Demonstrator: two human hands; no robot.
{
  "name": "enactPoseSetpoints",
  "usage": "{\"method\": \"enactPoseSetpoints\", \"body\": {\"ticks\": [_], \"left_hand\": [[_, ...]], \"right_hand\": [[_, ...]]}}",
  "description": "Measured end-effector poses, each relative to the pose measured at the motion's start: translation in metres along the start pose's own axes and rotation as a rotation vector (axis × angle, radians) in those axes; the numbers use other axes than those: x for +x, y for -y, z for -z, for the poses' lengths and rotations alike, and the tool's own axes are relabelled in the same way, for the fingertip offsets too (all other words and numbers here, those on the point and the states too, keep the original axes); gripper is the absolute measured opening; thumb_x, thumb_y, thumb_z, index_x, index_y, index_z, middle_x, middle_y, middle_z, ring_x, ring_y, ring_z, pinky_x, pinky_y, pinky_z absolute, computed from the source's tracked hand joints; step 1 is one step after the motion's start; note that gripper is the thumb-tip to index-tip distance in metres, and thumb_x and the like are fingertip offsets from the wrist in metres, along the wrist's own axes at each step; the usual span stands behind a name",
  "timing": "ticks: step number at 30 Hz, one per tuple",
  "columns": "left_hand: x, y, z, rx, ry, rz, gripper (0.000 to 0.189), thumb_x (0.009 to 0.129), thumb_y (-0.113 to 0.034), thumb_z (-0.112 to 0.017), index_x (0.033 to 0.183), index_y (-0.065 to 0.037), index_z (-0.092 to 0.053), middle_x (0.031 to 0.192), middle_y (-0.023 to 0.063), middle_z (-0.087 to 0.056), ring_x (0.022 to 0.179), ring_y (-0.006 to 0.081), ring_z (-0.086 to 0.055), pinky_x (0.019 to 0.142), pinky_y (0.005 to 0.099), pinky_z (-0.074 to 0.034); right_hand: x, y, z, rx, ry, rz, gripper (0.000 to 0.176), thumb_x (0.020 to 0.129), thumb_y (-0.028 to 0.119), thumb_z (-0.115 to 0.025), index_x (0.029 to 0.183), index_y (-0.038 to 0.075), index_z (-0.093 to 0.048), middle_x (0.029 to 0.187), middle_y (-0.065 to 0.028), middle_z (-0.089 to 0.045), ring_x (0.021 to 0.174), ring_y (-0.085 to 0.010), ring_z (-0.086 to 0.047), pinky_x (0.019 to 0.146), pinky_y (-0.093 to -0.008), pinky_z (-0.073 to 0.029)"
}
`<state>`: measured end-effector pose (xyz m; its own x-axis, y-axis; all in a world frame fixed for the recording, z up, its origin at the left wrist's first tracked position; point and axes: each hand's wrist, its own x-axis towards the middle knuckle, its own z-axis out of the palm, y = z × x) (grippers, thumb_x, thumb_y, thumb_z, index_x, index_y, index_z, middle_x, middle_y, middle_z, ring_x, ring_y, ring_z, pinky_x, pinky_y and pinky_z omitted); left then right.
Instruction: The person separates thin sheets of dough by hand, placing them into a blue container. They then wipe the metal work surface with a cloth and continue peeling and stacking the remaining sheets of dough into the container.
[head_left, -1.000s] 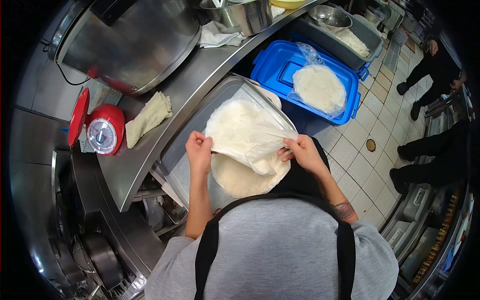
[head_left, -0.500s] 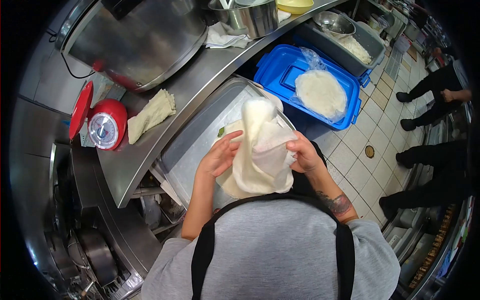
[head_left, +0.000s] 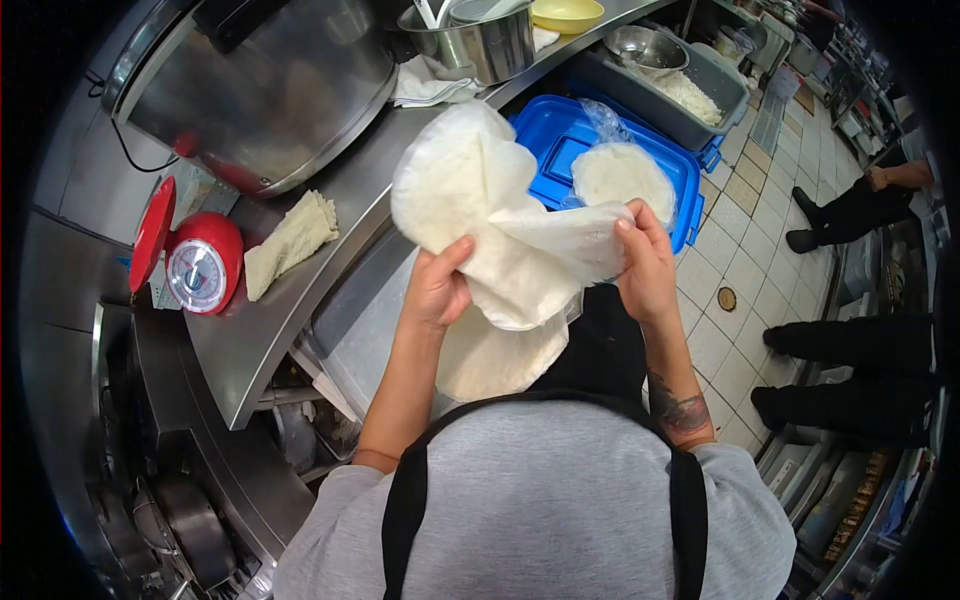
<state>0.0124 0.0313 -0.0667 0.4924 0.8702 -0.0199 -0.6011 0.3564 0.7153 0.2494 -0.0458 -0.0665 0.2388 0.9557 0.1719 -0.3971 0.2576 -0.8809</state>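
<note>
A thin, floppy white sheet (head_left: pixel 465 185), perhaps dough or wrapper, hangs folded between both hands above the metal tray (head_left: pixel 365 300). My left hand (head_left: pixel 440 287) pinches its lower left edge. At its right end my right hand (head_left: pixel 645 262) grips it between thumb and fingers. Below the held sheet, another round pale sheet (head_left: pixel 505 360) lies at the tray's near end, partly covered. Beyond my right hand, a stack of round white sheets (head_left: pixel 622 180) on clear plastic rests on a blue lid (head_left: pixel 545 130).
A red scale (head_left: pixel 203 262) and a folded cloth (head_left: pixel 290 245) sit on the steel counter (head_left: pixel 340 215). Behind are a large metal cooker (head_left: pixel 270 90) and a pot of utensils (head_left: pixel 480 50). A grey bin (head_left: pixel 700 60) stands back right. Two people in dark trousers (head_left: pixel 850 365) stand at right.
The white sheet has been lifted and spread out toward the upper left, uncovering more of the sheet below. My left hand has closed on it; both hands are farther forward.
</note>
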Motion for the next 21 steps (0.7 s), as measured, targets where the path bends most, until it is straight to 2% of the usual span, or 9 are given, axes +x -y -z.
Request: {"method": "enactPoseSetpoints", "body": {"ticks": [2, 5, 6, 10, 13, 14, 16, 19, 21], "left_hand": [[-0.007, 0.001, 0.004, -0.004, -0.055, -0.074, 0.051, 0.090, -0.007, -0.063, 0.135, 0.002, -0.043, 0.131, 0.0154, -0.054, 0.116, 0.0249, -0.056, 0.097, 0.0382, -0.049], [-0.027, 0.027, 0.044, 0.236, -0.299, -0.020, 0.046, 0.091, -0.007, -0.062, 0.133, 0.003, -0.046, 0.130, 0.0148, -0.056, 0.116, 0.0223, -0.056, 0.096, 0.0355, -0.048], [-0.038, 0.042, 0.061, 0.332, -0.406, 0.029, 0.039, 0.091, -0.004, -0.059, 0.129, 0.003, -0.051, 0.123, 0.0136, -0.061, 0.110, 0.0194, -0.060, 0.093, 0.0327, -0.049], [-0.086, 0.062, 0.090, 0.543, -0.502, 0.156, 0.030, 0.091, -0.002, -0.057, 0.120, 0.003, -0.057, 0.111, 0.0113, -0.067, 0.095, 0.0169, -0.065, 0.084, 0.0295, -0.052], [-0.091, 0.045, 0.099, 0.604, -0.502, 0.374, 0.031, 0.090, -0.003, -0.059, 0.120, 0.004, -0.055, 0.108, 0.0118, -0.067, 0.093, 0.0166, -0.066, 0.081, 0.0293, -0.053], [-0.086, 0.043, 0.102, 0.634, -0.507, 0.313, 0.033, 0.090, -0.005, -0.060, 0.121, 0.004, -0.055, 0.107, 0.0118, -0.067, 0.091, 0.0166, -0.066, 0.080, 0.0295, -0.053], [-0.066, 0.038, 0.107, 0.695, -0.504, 0.182, 0.036, 0.089, -0.007, -0.062, 0.122, 0.005, -0.053, 0.105, 0.0118, -0.067, 0.088, 0.0168, -0.066, 0.078, 0.0299, -0.054], [-0.030, 0.030, 0.092, 0.941, -0.614, 0.199, 0.041, 0.086, -0.004, -0.062, 0.124, 0.006, -0.051, 0.103, 0.0114, -0.067, 0.088, 0.0167, -0.065, 0.077, 0.0313, -0.054], [-0.019, 0.031, 0.092, 0.754, -0.461, 0.233, 0.041, 0.084, -0.002, -0.057, 0.124, 0.005, -0.052, 0.103, 0.0107, -0.066, 0.089, 0.0162, -0.064, 0.078, 0.0306, -0.053]], "right_hand": [[-0.004, 0.024, -0.011, -0.207, 0.105, 0.101, 0.010, 0.096, 0.013, -0.053, 0.089, 0.007, -0.052, 0.083, 0.0047, -0.056, 0.076, -0.0025, -0.050, 0.066, -0.0201, -0.040], [-0.010, 0.002, 0.002, -0.558, 0.293, -0.083, 0.014, 0.095, 0.014, -0.055, 0.084, 0.006, -0.052, 0.074, 0.0051, -0.055, 0.070, -0.0010, -0.048, 0.063, -0.0206, -0.039], [-0.015, -0.014, 0.007, -0.764, 0.319, -0.197, 0.016, 0.091, 0.015, -0.058, 0.081, 0.003, -0.053, 0.064, -0.0033, -0.056, 0.062, -0.0089, -0.053, 0.059, -0.0268, -0.042], [-0.039, -0.053, 0.013, -1.034, 0.401, -0.181, 0.016, 0.082, 0.012, -0.059, 0.081, -0.004, -0.055, 0.064, -0.0193, -0.059, 0.058, -0.0291, -0.060, 0.057, -0.0385, -0.046], [-0.037, -0.051, 0.014, -1.187, 0.407, -0.272, 0.016, 0.077, 0.012, -0.059, 0.078, -0.003, -0.056, 0.064, -0.0201, -0.058, 0.060, -0.0327, -0.060, 0.059, -0.0386, -0.047], [-0.035, -0.047, 0.014, -1.218, 0.442, -0.269, 0.016, 0.076, 0.012, -0.058, 0.076, -0.004, -0.056, 0.063, -0.0201, -0.058, 0.062, -0.0341, -0.062, 0.060, -0.0408, -0.048], [-0.033, -0.041, 0.019, -1.312, 0.529, -0.336, 0.016, 0.076, 0.013, -0.060, 0.077, -0.003, -0.058, 0.067, -0.0195, -0.060, 0.067, -0.0351, -0.063, 0.064, -0.0418, -0.049], [-0.034, -0.033, 0.016, -1.434, 0.529, -0.351, 0.021, 0.076, 0.016, -0.066, 0.087, -0.002, -0.061, 0.086, -0.0193, -0.064, 0.082, -0.0358, -0.063, 0.074, -0.0412, -0.050], [-0.034, -0.029, 0.009, -1.412, 0.430, -0.241, 0.032, 0.074, 0.019, -0.071, 0.098, -0.001, -0.062, 0.101, -0.0194, -0.063, 0.092, -0.0361, -0.062, 0.082, -0.0402, -0.049]]}}
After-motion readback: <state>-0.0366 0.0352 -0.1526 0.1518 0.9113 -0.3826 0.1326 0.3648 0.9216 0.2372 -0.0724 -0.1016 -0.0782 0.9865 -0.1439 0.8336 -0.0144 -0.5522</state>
